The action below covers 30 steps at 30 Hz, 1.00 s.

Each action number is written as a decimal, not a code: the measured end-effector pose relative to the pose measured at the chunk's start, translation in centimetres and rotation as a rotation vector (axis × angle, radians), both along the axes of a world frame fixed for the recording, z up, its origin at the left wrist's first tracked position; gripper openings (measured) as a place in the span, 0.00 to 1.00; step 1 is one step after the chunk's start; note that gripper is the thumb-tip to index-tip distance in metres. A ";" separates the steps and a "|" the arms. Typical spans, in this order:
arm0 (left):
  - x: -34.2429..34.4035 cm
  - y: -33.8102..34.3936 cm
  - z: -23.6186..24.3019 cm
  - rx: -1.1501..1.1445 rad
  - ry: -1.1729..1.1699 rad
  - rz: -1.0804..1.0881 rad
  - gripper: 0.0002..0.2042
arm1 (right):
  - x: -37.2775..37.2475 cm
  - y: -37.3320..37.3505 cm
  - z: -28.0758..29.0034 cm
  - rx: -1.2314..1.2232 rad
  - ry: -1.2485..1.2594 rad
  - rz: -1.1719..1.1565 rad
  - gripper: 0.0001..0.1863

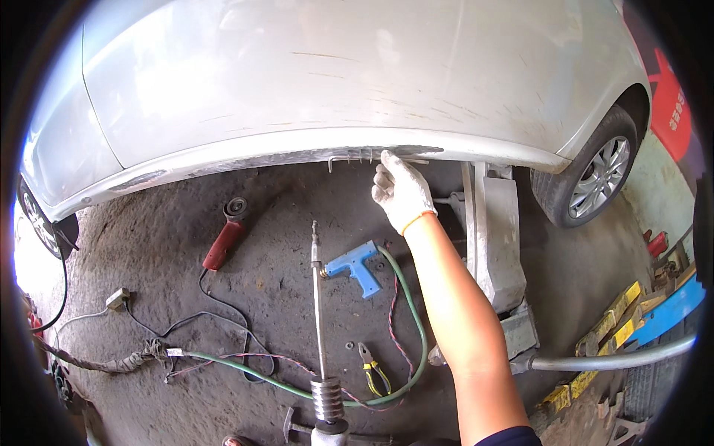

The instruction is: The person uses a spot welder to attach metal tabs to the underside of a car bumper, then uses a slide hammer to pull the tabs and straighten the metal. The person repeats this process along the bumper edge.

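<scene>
My right hand (402, 192), in a white work glove with an orange cuff edge, is raised to the silver car's lower sill (260, 157). Its fingers are curled, and one digit points up against the sill. Whether anything sits inside them is hidden. Beside that digit a thin bent metal rod (342, 157) runs along the sill through several small upright pins. A slide hammer (320, 320) rises from the lower edge, its tip apart from the car and its ribbed weight low on the shaft. My left hand is out of the picture.
A blue gun-shaped tool (355, 266) with a green hose, yellow-black pliers (373, 369) and a red angle grinder (225, 241) lie on the dark floor among cables. Right of my arm stands a grey metal support (500, 245). Yellow bars (610, 320) lie farther right, below the wheel.
</scene>
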<state>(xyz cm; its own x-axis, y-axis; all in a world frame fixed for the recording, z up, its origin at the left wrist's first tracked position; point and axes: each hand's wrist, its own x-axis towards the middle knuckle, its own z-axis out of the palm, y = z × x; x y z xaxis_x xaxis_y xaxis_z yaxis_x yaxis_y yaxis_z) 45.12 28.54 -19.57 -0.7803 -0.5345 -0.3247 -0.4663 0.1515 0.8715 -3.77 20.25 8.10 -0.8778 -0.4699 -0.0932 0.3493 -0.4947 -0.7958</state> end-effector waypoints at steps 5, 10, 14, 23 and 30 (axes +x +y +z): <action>0.5 -3.0 -2.8 -0.184 -0.218 -0.216 0.09 | 0.8 -0.4 1.0 0.026 0.008 -0.061 0.08; -0.4 -2.5 -0.4 0.136 -0.215 0.006 0.12 | -1.7 3.2 0.1 -0.151 -0.094 -0.235 0.09; 0.3 -3.0 -1.9 -0.099 -0.146 -0.161 0.10 | -0.8 9.1 -4.1 0.096 -0.029 -0.517 0.13; 4.1 -5.0 -5.3 -0.514 -0.254 -0.571 0.12 | 17.8 9.9 -22.6 0.923 0.695 0.395 0.19; 2.4 -3.5 0.2 0.092 -0.285 -0.096 0.13 | 19.2 9.3 -25.8 1.019 0.426 0.381 0.34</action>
